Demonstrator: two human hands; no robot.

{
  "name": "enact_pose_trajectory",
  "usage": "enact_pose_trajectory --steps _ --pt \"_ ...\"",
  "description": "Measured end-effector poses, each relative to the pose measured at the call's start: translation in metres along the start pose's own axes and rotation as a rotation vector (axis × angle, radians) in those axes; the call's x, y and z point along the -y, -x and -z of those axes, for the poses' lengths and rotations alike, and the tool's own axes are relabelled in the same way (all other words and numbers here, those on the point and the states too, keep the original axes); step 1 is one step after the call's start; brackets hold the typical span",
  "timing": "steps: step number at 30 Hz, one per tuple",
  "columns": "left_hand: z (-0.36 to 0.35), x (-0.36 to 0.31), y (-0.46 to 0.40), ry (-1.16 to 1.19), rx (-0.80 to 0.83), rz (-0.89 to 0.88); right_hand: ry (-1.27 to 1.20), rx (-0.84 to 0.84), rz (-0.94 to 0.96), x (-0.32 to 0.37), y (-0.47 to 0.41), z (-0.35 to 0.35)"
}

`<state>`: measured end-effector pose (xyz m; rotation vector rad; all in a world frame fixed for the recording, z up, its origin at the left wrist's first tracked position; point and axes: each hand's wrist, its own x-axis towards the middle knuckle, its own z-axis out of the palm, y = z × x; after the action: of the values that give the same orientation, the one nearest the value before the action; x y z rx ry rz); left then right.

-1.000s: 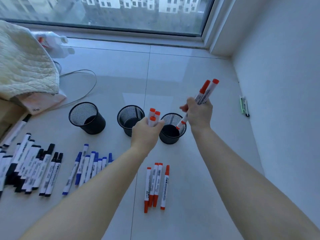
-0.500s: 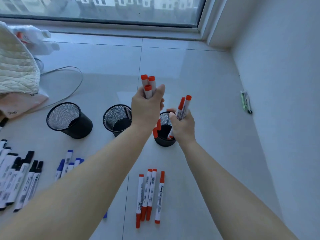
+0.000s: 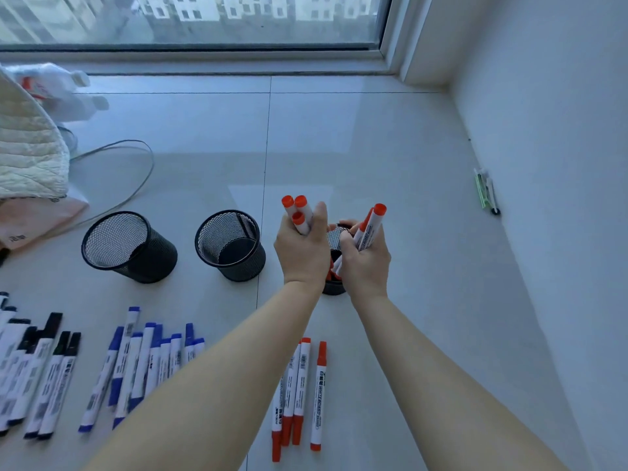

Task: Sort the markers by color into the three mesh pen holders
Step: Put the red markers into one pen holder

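Black wire-mesh holders [image 3: 129, 246] on glossy floor tiles [image 3: 339, 147]

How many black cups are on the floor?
3, in a row: the left holder, the middle holder, and the right holder, mostly hidden behind the left hand and right hand.

The pale tiled floor [image 3: 373, 147] carries three black mesh holders [image 3: 129, 248], rows of black [image 3: 37, 372], blue [image 3: 142, 365] and red markers [image 3: 299, 392].

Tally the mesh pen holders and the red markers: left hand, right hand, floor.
Mesh pen holders: 3
Red markers in left hand: 3
Red markers in right hand: 2
Red markers on the floor: 4
Total: 12. The hands hide the inside of the rightmost holder.
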<state>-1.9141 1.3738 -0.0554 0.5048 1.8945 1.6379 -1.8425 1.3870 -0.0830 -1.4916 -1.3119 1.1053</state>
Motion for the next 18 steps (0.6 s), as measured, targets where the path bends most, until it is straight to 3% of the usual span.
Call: enact_pose_trajectory --steps 9,12,18 --pt "-0.003 0.013 0.003 0.077 -0.021 0.061 -0.047 -0.028 -0.098 0.002 0.003 0.000" --pt "-0.002 0.013 0.004 0.032 -0.014 0.071 -0.015 -0.081 -0.034 0.002 0.003 0.001" --pt "0.002 0.003 0.003 0.008 -0.025 -0.159 0.013 -0.124 0.009 0.000 0.003 -0.001"
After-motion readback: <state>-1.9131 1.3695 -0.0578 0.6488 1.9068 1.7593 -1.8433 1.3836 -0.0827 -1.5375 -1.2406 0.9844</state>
